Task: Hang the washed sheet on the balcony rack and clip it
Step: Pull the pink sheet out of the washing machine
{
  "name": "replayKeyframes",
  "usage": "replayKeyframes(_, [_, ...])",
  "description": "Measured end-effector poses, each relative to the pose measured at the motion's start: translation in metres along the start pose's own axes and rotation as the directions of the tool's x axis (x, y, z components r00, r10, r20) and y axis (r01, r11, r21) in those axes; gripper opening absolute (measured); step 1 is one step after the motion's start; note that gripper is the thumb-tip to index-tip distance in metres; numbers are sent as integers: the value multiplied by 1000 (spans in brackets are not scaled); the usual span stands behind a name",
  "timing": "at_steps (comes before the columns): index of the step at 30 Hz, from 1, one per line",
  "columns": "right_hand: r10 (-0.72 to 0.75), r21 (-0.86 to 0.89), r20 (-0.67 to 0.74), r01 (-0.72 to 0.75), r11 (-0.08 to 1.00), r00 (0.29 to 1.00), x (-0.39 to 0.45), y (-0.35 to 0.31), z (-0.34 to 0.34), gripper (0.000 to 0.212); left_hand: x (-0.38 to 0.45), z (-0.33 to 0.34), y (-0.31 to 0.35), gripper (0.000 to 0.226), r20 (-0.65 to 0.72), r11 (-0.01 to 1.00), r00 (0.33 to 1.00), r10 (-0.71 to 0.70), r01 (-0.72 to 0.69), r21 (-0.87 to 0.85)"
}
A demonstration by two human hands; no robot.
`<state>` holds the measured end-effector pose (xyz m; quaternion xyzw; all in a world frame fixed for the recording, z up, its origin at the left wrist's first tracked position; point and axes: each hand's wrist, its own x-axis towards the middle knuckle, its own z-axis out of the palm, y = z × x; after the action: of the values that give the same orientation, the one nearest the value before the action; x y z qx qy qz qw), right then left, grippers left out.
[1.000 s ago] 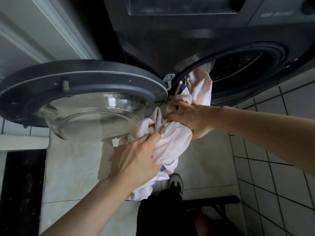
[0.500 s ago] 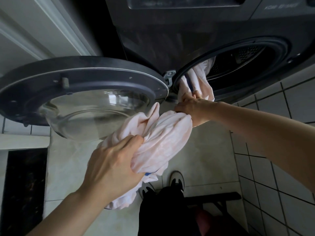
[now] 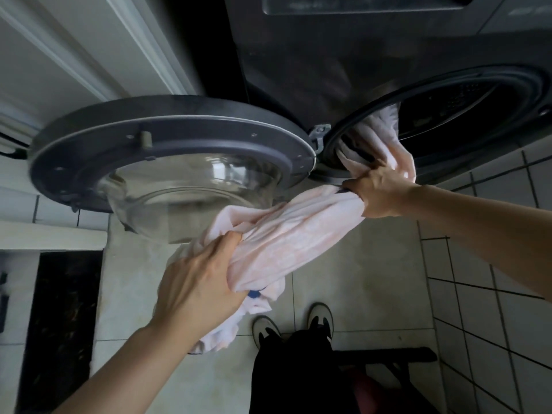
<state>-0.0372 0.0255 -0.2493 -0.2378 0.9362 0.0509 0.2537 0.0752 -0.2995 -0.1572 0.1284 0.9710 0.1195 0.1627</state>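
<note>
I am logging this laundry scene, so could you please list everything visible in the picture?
sheet: one, pale pink, bunched, stretched from the drum opening down between both hands.
washing machine: one, dark grey, top right, drum open.
machine door: one, dark grey rim with clear glass bowl, swung open to the left.
floor tiles: pale, with dark grout lines on the right.
shoes: two, white with dark parts, bottom centre.
left hand: one, grips the lower bunch of sheet.
right hand: one, grips the sheet by the drum opening.
</note>
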Motion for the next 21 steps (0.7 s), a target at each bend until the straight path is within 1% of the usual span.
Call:
replayKeyframes(1, [33,-44,-11,-33,998,999,-3,-2,-7,42,3,2,0,81,16,1000,1000,-15,14,22])
replayKeyframes(2, [59,-98,-15,-60,993,998,-6,-6,-14,40,4,5,1,96,31,998,999,9,-11,61])
replayKeyframes(3, [76,-158,-9,-77,984,997,-8,-11,-19,38,3,9,2,109,54,992,996,68,-73,105])
replayKeyframes(4, [69,-229,-18,-72,971,997,-10,-18,-23,36,1,13,4,116,76,978,990,122,-133,159])
replayKeyframes(5, [57,-291,-21,-61,955,998,-13,-27,-27,36,-1,16,6,118,87,960,982,168,-183,214])
replayKeyframes(7, [58,-299,-39,-67,952,998,-20,-39,-32,39,-3,24,2,110,160,939,964,211,-245,239])
replayKeyframes(8, [63,-272,-63,-78,959,996,-25,-43,-32,45,-3,24,1,104,204,945,959,197,-241,222])
replayKeyframes(9, [44,-223,-117,-69,972,992,-29,-42,-31,54,-3,25,-2,97,219,955,961,168,-214,207])
replayKeyframes(10, [-5,-172,-198,-30,985,980,-35,-38,-28,67,-3,26,-4,89,233,966,964,130,-176,188])
replayKeyframes(11, [-65,-164,-243,25,986,968,-41,-33,-24,82,-2,28,-8,81,257,977,962,88,-133,166])
replayKeyframes(12, [-148,-192,-270,97,977,951,-48,-29,-18,95,-1,29,-12,75,285,985,958,40,-86,149])
replayKeyframes(14, [-348,-277,-271,274,921,897,-63,-25,-8,109,2,34,-20,74,341,991,940,-29,-19,136])
replayKeyframes(15, [-442,-312,-263,358,880,858,-70,-24,-7,110,4,34,-22,76,347,991,937,-41,-6,134])
replayKeyframes(16, [-505,-334,-243,417,845,828,-74,-26,-7,109,5,35,-23,78,341,988,939,-40,-14,153])
replayKeyframes(17, [-525,-347,-212,439,829,824,-77,-29,-6,111,6,35,-22,79,333,983,942,-35,-28,183])
replayKeyframes(18, [-526,-355,-190,442,824,829,-79,-31,-5,111,6,34,-21,80,335,976,941,-38,-38,215])
replayKeyframes(19, [-514,-352,-177,434,830,839,-79,-34,-6,107,8,34,-19,80,340,972,940,-40,-43,232])
replayKeyframes(21, [-466,-322,-173,397,859,868,-75,-42,-6,87,11,35,-19,79,343,976,939,-42,-35,215])
